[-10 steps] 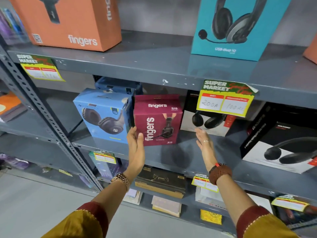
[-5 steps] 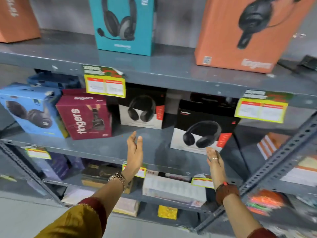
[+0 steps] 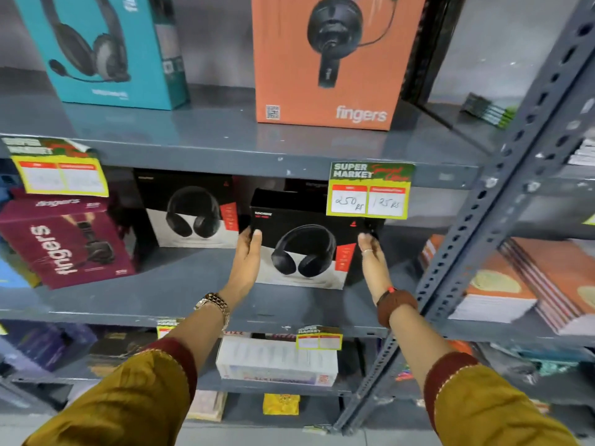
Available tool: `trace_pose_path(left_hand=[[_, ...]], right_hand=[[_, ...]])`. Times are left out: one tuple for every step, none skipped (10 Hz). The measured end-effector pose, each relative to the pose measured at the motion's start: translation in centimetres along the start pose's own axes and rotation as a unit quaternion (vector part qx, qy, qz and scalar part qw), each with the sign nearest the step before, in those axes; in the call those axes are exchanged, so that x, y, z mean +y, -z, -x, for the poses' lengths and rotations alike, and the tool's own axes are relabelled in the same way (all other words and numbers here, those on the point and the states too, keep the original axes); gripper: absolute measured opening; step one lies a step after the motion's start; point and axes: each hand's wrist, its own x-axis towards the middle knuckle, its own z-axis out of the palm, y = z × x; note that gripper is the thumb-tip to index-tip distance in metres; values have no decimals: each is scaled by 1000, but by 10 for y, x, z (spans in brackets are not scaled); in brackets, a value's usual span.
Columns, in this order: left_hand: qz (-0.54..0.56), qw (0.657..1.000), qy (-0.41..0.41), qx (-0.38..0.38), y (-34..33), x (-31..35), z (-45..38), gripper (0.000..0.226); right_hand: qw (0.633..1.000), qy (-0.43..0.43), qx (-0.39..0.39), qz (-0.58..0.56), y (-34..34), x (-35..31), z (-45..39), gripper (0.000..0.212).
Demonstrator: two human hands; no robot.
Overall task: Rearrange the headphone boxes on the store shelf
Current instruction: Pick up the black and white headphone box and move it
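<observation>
- Closest to me, two arms in mustard sleeves with maroon cuffs reach up and forward toward the middle shelf of a grey metal rack.
- Next comes the left hand, a gold watch at the wrist; its palm lies flat along the left edge of a black headphone box, thumb over the front corner and fingers wrapped behind.
- Opposite it, the right hand, with a ring and a brown band at the wrist, presses the box's right edge, fingertips up near the top corner. Both hands are open-flat, clamping the box between them rather than curled round it.
- That box stands on the middle shelf, turned slightly askew and nearer the front edge than its twin just behind and to the left.
- I'd judge the step in hand is taking hold of this box to shift or square it; whether it has left the shelf I cannot tell.
- A next move would need even pressure from both sides, and care beneath the price tag hanging over its top right corner.
- Further left on the same shelf sits a maroon box, tilted.
- Farthest up, on the shelf above, stand a teal box and an orange box.
</observation>
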Motion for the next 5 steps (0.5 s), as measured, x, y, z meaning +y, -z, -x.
trace_pose_path(left_hand=[[-6, 1000, -17, 9, -7, -3, -10, 52], [10, 999, -27, 19, -9, -6, -12, 50], [31, 999, -27, 20, -9, -4, -1, 51], [45, 998, -31, 9, -4, -5, 10, 58], [55, 997, -51, -2, 10, -13, 30, 64]], right_hand=[[999, -3, -38, 9, -2, -9, -6, 63], [998, -27, -50, 18, 6, -6, -11, 61], [995, -75, -39, 60, 11, -7, -3, 46], [991, -72, -33, 104, 15, 2, 0, 47], [999, -35, -40, 10, 25, 13, -10, 47]])
